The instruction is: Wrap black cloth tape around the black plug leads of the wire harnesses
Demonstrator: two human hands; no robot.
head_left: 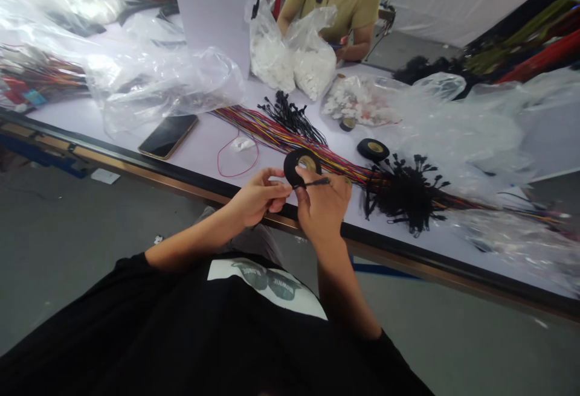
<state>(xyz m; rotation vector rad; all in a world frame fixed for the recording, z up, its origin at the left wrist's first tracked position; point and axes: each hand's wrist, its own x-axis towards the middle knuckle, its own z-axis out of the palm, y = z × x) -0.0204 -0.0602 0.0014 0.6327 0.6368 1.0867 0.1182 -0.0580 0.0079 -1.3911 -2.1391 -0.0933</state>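
Over the table's front edge, my left hand (265, 195) pinches one end of a short black cable (318, 182) between thumb and fingers. My right hand (324, 209) is closed on a roll of black tape (291, 169), its fingers over the roll's right side. The black cable runs across the right hand's fingers, with a thicker dark piece at its right end. Just behind both hands lies a long bundle of red, yellow and black wires (272, 133). Whether the tape is stuck to the cable is too small to tell.
A phone (168, 136) and a looped red wire (219, 163) lie to the left. On the right are another tape roll (373, 149) and a pile of black connector leads (410, 197). Bags of white parts (313, 73) stand before a person (357, 15) across the table.
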